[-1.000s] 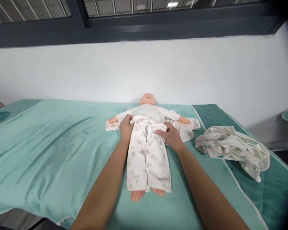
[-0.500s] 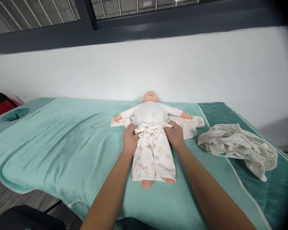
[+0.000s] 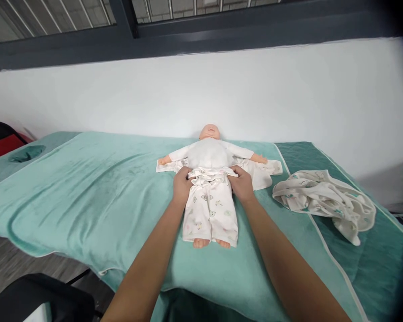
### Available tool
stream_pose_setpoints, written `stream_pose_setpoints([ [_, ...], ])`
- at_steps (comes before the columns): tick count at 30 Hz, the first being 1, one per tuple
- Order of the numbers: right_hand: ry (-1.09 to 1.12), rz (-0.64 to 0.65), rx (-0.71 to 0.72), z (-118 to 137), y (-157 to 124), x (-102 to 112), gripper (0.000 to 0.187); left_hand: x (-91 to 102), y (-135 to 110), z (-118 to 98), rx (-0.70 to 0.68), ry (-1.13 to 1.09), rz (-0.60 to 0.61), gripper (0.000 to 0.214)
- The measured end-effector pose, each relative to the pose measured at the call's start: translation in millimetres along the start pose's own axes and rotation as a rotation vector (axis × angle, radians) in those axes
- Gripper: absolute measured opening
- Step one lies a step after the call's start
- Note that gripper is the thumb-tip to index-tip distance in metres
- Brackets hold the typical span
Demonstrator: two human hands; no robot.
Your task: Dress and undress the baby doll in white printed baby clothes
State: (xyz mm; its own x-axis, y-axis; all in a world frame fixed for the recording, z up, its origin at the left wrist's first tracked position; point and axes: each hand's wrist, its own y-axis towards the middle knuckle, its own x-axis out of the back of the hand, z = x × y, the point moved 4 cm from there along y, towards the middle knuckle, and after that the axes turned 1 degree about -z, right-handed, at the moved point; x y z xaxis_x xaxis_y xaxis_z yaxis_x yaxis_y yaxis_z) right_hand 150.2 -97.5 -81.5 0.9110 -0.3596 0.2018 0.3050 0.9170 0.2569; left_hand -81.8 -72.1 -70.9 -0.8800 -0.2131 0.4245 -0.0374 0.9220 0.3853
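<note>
And here at the far left, a black and red object (image 3: 3,147) sits by the wall, cut off by the edge of the view; just beside it, a round dark hollow (image 3: 27,154) opens in the soft green covering; below, a black, rounded piece of furniture (image 3: 40,293) pokes in over the grey floor (image 3: 2,257); then the broad, wrinkled, pale-green plush cover (image 3: 87,197) sweeps across towards the middle.

Now the left hand (image 3: 181,184), and it's pinched firm, thumb and fingers clamped on one side of the waistband of the white cotton trousers (image 3: 210,212) printed with small figures; those trousers are on the legs of the pink-skinned doll in a white long-sleeved top (image 3: 210,153), waistband bunched at the belly, two bare feet peeping from the hems; the doll lies on its back, arms spread, head nearest the white wall (image 3: 154,98); beneath its arms lies a white printed cloth garment (image 3: 260,176), its ends showing either side.

Across to the right hand (image 3: 242,184), clamped on the waistband's other side, level with its partner; and well apart, further right, a crumpled white printed cloth (image 3: 322,199) rests partly on a dark-green quilted strip (image 3: 376,268).
</note>
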Motion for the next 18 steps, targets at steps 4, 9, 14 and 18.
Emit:
stream_pose_setpoints([
  [4, 0.022, 0.056, -0.008, 6, -15, 4, 0.015, -0.3, 0, 3, -0.002, -0.026, 0.0, 0.003],
  [9, 0.014, 0.136, -0.021, 19, -56, -1, 0.029, 0.6, -1, 1, -0.013, -0.043, -0.016, 0.003],
  [14, 0.01, 0.129, 0.0, 30, -83, -16, 0.038, 0.7, 1, 0, 0.005, -0.071, -0.03, 0.004],
  [18, -0.067, 0.062, -0.002, 28, -72, -19, 0.039, 1.7, 1, -1, 0.06, -0.103, -0.006, 0.005],
])
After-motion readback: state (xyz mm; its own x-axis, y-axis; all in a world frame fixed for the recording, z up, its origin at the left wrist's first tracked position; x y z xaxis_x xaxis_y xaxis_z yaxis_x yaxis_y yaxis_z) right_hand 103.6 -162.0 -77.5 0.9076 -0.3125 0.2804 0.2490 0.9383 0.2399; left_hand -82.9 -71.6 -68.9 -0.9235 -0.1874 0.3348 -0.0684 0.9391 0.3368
